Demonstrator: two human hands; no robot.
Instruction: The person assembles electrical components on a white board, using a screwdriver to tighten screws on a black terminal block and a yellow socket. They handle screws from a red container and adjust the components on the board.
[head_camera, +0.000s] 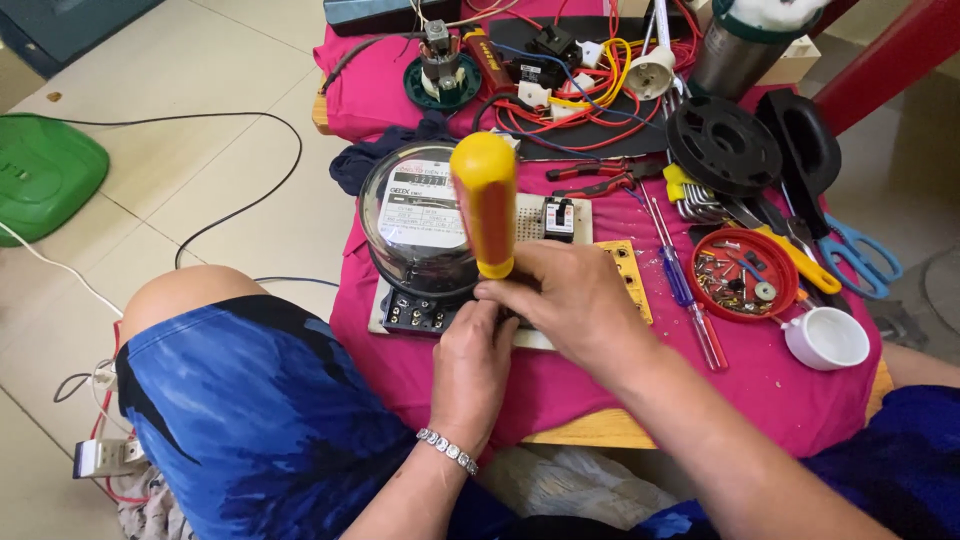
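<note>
**Screwdriver upright at the terminal block of an electricity meter**

A low counter (600, 428) draped in a bright pink cloth (560, 380) fills the middle of the view, seen from above, with the person's knees in blue patterned shorts near on either side.

On the left half of the cloth stands the largest item, a round electricity meter (415, 215) under a clear glass dome, mounted on a pale perforated board (530, 215). Its black terminal block (415, 315) faces the near edge, with a row of small screws showing. The cover of that block is off, so the wiring stage looks open and unfinished; no wires can be seen entering the terminals.

The right hand (570, 300) wraps its fingers around the shaft of a big screwdriver (485, 200) with a yellow and orange handle, held upright just right of the dome, tip hidden behind the hands. The left hand (470, 365), a metal bracelet at the wrist, pinches close at the terminal block; what its fingers hold cannot be told.

Labels: inside the dome sits a pale rectangular faceplate with a dark number window above and a barcode strip below. A small black breaker (558, 218) on the board carries a white label patch.

To the right lie a black reel (723, 145), blue-handled scissors (860, 255), a red lid of small screws (745, 275), a white cap (828, 338) and a slim blue-and-red screwdriver (690, 300). At the far edge, red, yellow and blue wires (590, 95) tangle.
</note>
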